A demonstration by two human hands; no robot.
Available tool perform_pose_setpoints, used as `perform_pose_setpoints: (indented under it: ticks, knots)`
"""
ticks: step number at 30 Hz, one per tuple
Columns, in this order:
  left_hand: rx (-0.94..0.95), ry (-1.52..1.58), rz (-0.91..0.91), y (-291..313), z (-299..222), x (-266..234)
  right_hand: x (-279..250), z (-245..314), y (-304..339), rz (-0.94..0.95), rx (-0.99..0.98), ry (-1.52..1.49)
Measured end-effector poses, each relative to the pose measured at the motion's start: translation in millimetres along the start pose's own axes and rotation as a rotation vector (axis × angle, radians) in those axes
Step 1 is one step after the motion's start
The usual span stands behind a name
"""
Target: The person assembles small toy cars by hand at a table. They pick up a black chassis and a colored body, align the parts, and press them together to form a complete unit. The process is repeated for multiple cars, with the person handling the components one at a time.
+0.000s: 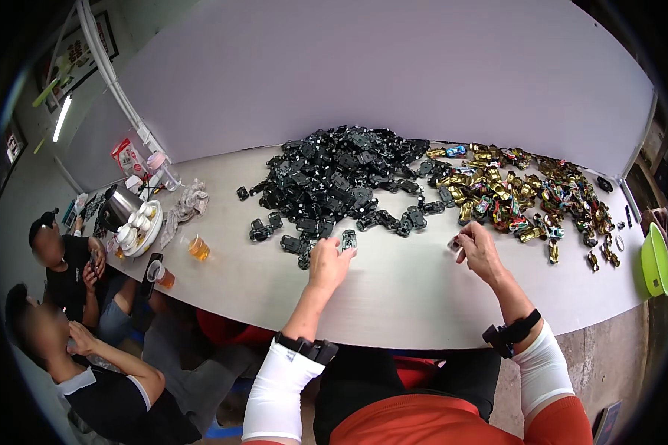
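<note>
My left hand is at the front edge of a large heap of black toy car chassis. Its thumb and fingers close on one toy car chassis, dark with a pale rim. Over bare tabletop to the right, my right hand pinches a small toy car part, mostly covered by the fingers. Beyond that hand spreads a pile of shiny toy car bodies, mostly gold with some red, green and blue.
A green basin stands at the table's right edge. At left are a tray with white cups, a metal kettle, a crumpled cloth and two cups of amber drink. Two people sit at left. A pale panel backs the table.
</note>
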State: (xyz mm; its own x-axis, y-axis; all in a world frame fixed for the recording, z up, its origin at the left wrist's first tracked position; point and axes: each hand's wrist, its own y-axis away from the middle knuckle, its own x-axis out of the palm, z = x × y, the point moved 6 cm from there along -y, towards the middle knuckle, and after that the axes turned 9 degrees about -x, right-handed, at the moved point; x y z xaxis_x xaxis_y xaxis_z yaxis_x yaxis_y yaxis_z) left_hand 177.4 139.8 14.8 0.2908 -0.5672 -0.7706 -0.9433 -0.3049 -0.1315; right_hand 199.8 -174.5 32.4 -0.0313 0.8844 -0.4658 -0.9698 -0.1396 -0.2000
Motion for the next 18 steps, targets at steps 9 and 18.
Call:
perform_pose_setpoints:
  ticks: [9,18]
  knots:
    - [-0.060,0.220,0.098,-16,6,27,2,-16,15,0.173,-0.080,0.303]
    - [-0.379,1.729,1.043,102,-35,44,4,10,49,-0.053,-0.189,0.222]
